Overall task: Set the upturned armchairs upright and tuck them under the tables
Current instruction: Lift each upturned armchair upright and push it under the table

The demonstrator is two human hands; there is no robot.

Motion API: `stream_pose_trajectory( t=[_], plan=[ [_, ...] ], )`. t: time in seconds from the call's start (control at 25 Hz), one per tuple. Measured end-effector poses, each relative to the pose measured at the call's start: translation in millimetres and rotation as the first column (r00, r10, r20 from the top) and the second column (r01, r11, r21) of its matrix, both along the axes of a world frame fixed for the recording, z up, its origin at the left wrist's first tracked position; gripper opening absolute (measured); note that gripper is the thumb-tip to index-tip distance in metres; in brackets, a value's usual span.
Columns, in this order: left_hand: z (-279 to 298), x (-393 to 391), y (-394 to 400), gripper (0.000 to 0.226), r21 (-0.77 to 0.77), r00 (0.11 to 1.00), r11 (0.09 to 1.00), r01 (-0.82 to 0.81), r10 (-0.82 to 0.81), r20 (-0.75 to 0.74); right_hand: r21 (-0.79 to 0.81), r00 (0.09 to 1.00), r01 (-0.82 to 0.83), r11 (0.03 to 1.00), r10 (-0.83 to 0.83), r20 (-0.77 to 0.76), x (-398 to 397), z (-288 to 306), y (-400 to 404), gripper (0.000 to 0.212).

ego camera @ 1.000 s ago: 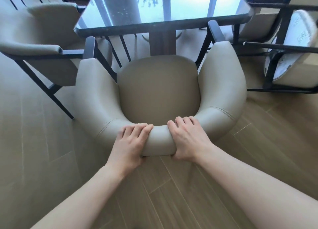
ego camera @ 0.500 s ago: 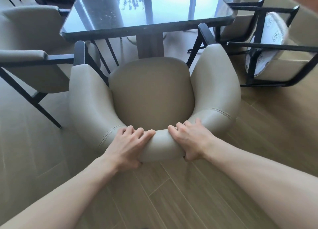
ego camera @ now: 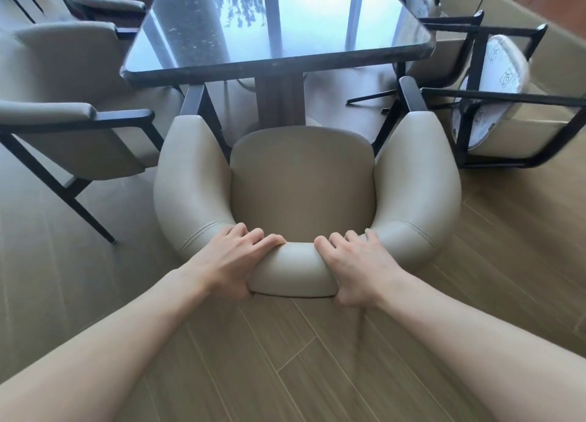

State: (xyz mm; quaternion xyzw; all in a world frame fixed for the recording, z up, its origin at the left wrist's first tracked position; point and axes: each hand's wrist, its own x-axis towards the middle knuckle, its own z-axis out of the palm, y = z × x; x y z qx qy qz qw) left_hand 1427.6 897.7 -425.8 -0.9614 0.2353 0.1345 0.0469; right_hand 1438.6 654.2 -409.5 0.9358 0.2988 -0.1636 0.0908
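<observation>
You're gripping curved padded backrest of beige leatherette armchair (ego camera: 301, 180), left hand (ego camera: 231, 259) and right hand (ego camera: 358, 263) both curled round it (glossy dark table (ego camera: 279, 41) ahead).

The only marks are repeated dark logo-like emblems printed on the pale underside of the overturned armchair (ego camera: 494, 91) at the right edge of the frame. They are too small and blurred to read.
</observation>
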Motion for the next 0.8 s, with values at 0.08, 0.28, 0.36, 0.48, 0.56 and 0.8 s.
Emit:
stream_pose_trajectory(
  t=[0.08,0.28,0.36,0.48,0.56,0.8],
  plan=[
    [1,11,1,0.101,-0.014,1.000,1.000,-0.014,0.014,-0.017,-0.003,1.000,0.001,1.000,-0.001,-0.008,13,0,-1,0.070],
    [3,41,3,0.101,-0.033,1.000,0.999,-0.012,0.011,-0.017,0.016,0.998,0.031,0.999,-0.032,0.047,36,-5,1,0.079],
    [3,54,7,0.096,-0.067,1.000,0.998,-0.006,0.007,0.012,0.036,0.997,0.042,0.998,-0.044,0.065,48,-5,2,0.080],
    [-3,68,15,0.095,-0.097,0.998,0.995,0.021,-0.014,0.065,0.073,0.995,0.039,0.997,-0.045,0.086,64,-9,4,0.080],
    [-5,80,18,0.093,-0.116,0.995,0.993,0.038,-0.027,0.093,0.114,0.993,0.015,0.993,-0.029,0.118,75,-14,0,0.084],
    [-2,112,23,0.092,-0.125,0.996,0.991,0.040,-0.029,0.089,0.147,0.997,-0.074,0.986,0.069,0.034,117,-7,-20,0.104]
  ],
)
